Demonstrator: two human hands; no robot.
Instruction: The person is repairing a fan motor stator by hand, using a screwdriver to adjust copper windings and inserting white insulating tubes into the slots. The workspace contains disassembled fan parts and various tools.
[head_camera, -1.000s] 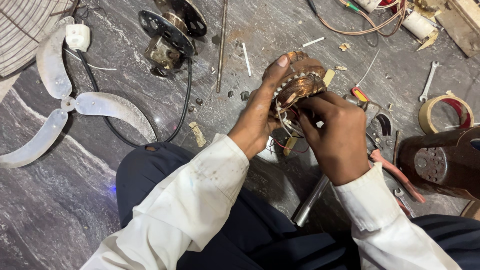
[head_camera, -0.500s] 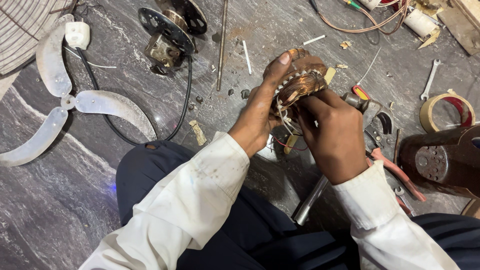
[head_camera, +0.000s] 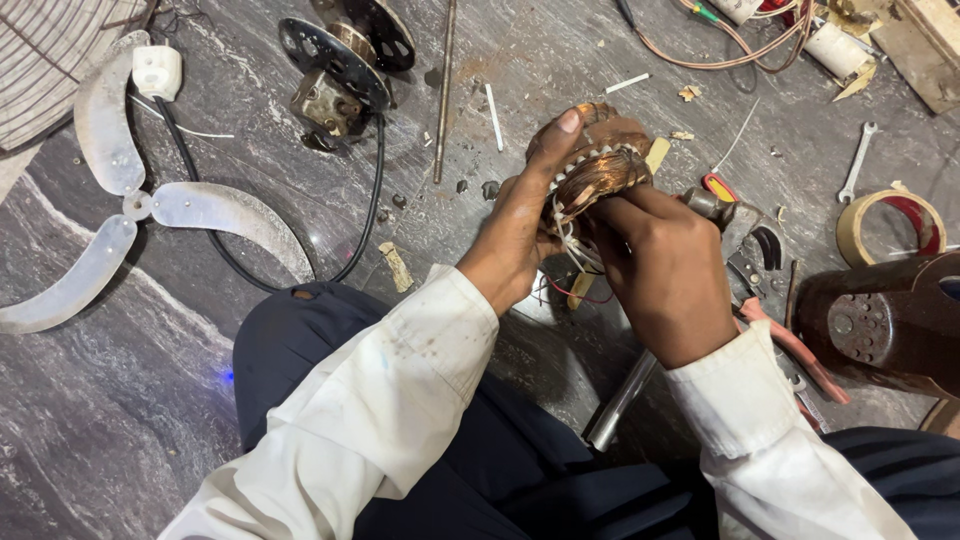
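Right, closest in, both white sleeves come up from the dark-trousered lap and meet over the coil (head_camera: 598, 172), a copper-wound motor stator held just above the floor (head_camera: 300, 250). Since a second ago hardly anything has moved: the coil sits a touch differently in the grip, turned slightly, and both hands are in the same places. I'd judge that means slow, fiddly work on the windings, not a change of step.

Left hand (head_camera: 520, 235) reaches in from below, palm against the coil's side, thumb laid up over the top rim, fingers wrapped round the far side; it's clamped on the coil. Right hand (head_camera: 655, 265) is curled in from the other side, fingertips bunched and pinching at the white leads (head_camera: 568, 240) that hang from the winding. What exactly sits between those fingertips is hidden.

Just beyond the right hand lie pliers (head_camera: 745, 245) and a steel tube (head_camera: 620, 400) on the floor, with a dark motor housing (head_camera: 885, 320) at the right edge. Farther out, a tape roll (head_camera: 885, 225) and a spanner (head_camera: 858, 160). Off to the left, well apart, a three-blade fan (head_camera: 150, 210), a black cable (head_camera: 200, 200) and another motor part (head_camera: 335, 70).
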